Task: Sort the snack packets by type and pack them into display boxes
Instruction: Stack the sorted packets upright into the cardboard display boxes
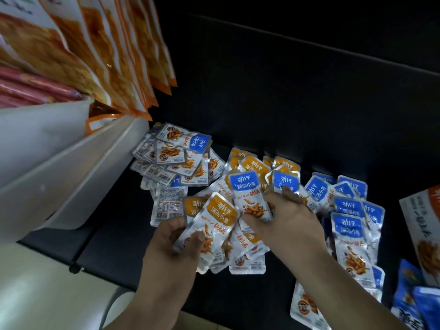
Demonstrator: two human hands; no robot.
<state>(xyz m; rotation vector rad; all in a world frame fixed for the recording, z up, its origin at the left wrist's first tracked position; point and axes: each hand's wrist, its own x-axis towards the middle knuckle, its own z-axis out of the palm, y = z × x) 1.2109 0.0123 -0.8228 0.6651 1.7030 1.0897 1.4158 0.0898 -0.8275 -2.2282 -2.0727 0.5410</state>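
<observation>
Scattered across the dark surface (262,103): small foil snack packets (247,264) of two kinds, orange-topped and blue-topped, partly mixed in the middle. Held in the left hand (166,239), an orange-topped packet (215,222), thumb pressed on its lower face and fingers (175,225) curled behind, with more orange ones tucked under it. Pinched by the right hand (283,225), a blue-topped packet (250,198), thumb on its printed front, fingers bent over the top of a neighbouring blue one. To the right, a blue row (348,225) laid overlapping; behind, an orange cluster (252,164); at the back left, a loose heap (176,156) of blue ones, several face down. Probably very light, thin and limp, with slick foil skins apt to slide off one another when stacked; contents likely soft, so no great fear of crushing, though prone to creasing at the sealed edges. Best taken flat by a sealed edge or across the middle between thumb and fingers, a few at a time, squared up before packing. Sorting seemingly midway, nothing boxed yet so far as can be seen. At the right edge, seemingly a printed display box (421,234), partly cut off; lower right, blue bags (409,298). On the left, white bins (71,163), hanging orange bags (114,55) above them.
</observation>
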